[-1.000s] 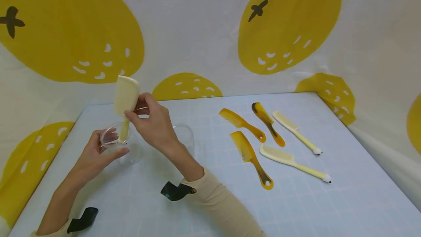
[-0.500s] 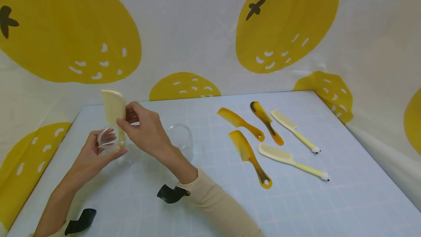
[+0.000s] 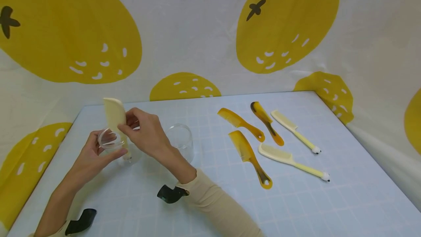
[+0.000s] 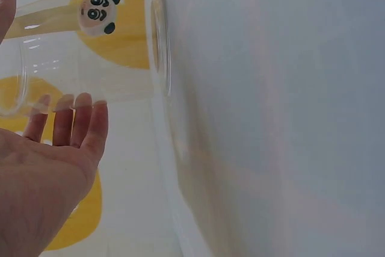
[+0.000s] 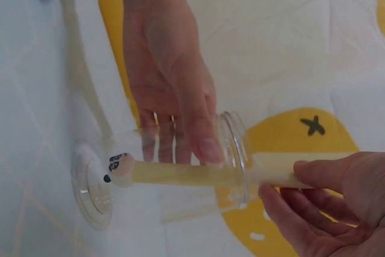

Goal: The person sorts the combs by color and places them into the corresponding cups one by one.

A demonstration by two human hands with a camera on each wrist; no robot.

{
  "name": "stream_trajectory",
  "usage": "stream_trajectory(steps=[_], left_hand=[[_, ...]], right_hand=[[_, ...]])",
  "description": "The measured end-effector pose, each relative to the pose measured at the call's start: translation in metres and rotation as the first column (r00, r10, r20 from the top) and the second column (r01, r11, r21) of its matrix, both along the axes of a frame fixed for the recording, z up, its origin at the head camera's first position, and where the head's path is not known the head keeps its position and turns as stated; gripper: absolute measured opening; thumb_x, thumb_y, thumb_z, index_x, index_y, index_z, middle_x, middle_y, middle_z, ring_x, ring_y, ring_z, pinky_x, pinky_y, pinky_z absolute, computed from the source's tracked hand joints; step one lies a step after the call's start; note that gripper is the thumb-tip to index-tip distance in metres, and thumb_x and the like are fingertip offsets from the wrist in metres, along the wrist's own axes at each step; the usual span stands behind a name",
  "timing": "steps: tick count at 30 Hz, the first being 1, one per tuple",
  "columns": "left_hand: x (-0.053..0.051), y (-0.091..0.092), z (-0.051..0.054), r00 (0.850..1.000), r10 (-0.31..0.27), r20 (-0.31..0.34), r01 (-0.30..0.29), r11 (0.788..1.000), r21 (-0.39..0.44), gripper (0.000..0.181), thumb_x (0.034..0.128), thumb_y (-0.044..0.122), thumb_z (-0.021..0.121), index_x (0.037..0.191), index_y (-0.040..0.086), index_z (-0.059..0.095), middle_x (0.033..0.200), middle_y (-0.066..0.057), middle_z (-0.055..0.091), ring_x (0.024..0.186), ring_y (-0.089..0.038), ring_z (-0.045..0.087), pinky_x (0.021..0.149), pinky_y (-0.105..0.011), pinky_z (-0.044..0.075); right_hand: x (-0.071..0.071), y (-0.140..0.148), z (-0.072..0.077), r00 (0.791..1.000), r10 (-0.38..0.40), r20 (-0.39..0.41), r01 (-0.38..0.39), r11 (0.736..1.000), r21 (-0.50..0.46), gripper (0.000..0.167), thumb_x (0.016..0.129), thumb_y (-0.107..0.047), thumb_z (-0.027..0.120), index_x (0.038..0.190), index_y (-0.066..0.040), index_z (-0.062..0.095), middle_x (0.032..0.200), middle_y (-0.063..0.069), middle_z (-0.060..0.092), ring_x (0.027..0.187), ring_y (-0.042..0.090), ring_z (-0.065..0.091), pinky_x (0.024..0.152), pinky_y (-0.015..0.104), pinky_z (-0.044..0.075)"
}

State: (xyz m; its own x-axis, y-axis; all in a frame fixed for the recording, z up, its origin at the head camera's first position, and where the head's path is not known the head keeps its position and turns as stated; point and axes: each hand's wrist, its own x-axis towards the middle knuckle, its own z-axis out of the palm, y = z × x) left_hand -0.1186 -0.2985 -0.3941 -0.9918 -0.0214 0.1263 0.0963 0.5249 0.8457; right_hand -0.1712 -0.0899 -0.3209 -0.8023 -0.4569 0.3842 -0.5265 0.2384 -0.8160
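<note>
A cream comb (image 3: 115,114) with a yellow handle and a panda-head tip stands handle-down inside a clear jar (image 3: 108,139). My right hand (image 3: 144,131) pinches the comb's toothed part between thumb and fingers, just above the jar's rim. With thumb and fingers around its side, my left hand (image 3: 93,156) holds the jar upright. Through the clear wall in the left wrist view, the panda tip (image 4: 98,15) shows above the jar's base. The same tip (image 5: 120,169) appears near the bottom in the right wrist view.
A second clear jar (image 3: 182,142) stands right of my right hand. Further right lie several combs: amber ones (image 3: 241,123) (image 3: 251,158) (image 3: 267,121) and two cream ones with panda tips (image 3: 294,131) (image 3: 292,162). A patterned cloth (image 3: 197,28) hangs behind the table.
The comb has gone down into the jar, handle first, with my right hand still pinching it and moving lower and left. My left hand and the jar have barely moved.
</note>
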Motion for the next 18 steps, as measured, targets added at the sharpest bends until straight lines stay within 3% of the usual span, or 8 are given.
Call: stream_trajectory(steps=[4,12,18], left_hand=[[0.0009,0.0003,0.0002,1.0,-0.006,-0.005,0.006,1.0,0.011,0.058,0.0951,0.021,0.076,0.137,0.025,0.037,0.141,-0.012,0.043,0.121,0.001,0.042,0.087,0.0,0.031],[0.0008,0.0011,-0.0002,0.999,-0.018,-0.026,0.019,0.999,0.029,0.061,0.0954,0.017,0.076,0.142,0.022,0.036,0.146,-0.013,0.04,0.121,0.003,0.042,0.091,0.0,0.031],[0.0018,0.0007,0.0019,1.0,0.007,0.019,-0.007,1.0,-0.002,0.06,0.0963,0.024,0.075,0.14,0.026,0.034,0.145,-0.014,0.041,0.12,0.004,0.041,0.088,0.002,0.03]], right_hand=[[0.0004,0.0004,-0.0013,1.0,0.002,0.022,-0.002,1.0,-0.004,0.017,0.097,-0.011,0.073,0.11,-0.003,0.067,0.098,0.002,0.072,0.08,-0.004,0.062,0.077,0.005,0.049],[-0.0015,0.0045,0.0,1.0,0.001,0.007,-0.001,1.0,0.003,0.011,0.099,-0.007,0.069,0.108,-0.002,0.067,0.099,0.003,0.071,0.082,-0.002,0.062,0.079,0.006,0.05],[-0.0015,0.0067,0.0012,1.0,-0.01,0.027,0.01,1.0,0.008,0.011,0.099,-0.009,0.068,0.108,-0.004,0.067,0.1,0.001,0.07,0.083,-0.003,0.062,0.078,0.005,0.049]])
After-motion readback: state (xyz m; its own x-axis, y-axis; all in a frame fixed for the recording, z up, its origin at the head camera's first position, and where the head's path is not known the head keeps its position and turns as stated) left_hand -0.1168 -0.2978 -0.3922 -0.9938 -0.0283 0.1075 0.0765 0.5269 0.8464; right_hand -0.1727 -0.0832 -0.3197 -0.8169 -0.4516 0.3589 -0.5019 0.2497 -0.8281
